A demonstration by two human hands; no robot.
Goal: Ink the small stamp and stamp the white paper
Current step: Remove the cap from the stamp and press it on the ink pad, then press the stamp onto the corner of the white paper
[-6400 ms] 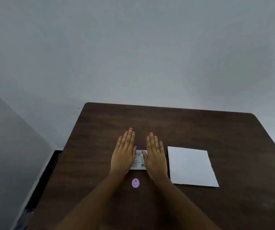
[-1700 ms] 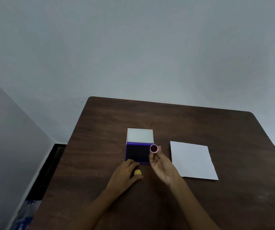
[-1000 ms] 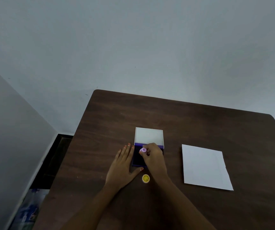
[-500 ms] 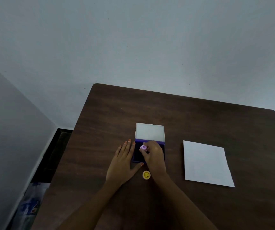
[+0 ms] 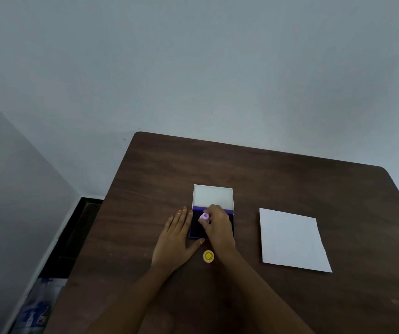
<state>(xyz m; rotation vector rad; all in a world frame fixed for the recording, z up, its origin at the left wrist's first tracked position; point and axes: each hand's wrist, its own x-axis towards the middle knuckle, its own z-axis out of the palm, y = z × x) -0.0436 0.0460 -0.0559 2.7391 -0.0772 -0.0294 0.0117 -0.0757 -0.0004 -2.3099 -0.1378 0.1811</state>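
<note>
Head view: the right hand (image 5: 217, 225), which held the small stamp (image 5: 204, 216) up beside the ink pad (image 5: 195, 231) moments ago, now pinches it down on the pad, so inking is underway; the left hand (image 5: 175, 239), flat and open, braces the pad; the white paper (image 5: 292, 239) lies unmarked, well apart on the bench (image 5: 290, 179)

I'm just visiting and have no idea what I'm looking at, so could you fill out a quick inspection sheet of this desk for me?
Surface: dark brown wooden table, set against a pale wall.
Job's things: small purple stamp held down on the open ink pad, whose white lid is folded back; white paper lies to its right, with no mark that I can make out.
Clutter: yellow smiley cap on the table near the wrists.
Hands: right hand grips the stamp; left hand lies flat beside the pad, thumb at its near edge.
Cables: nothing seen.
Surroundings: blurred bluish packaging on the floor at lower left.
</note>
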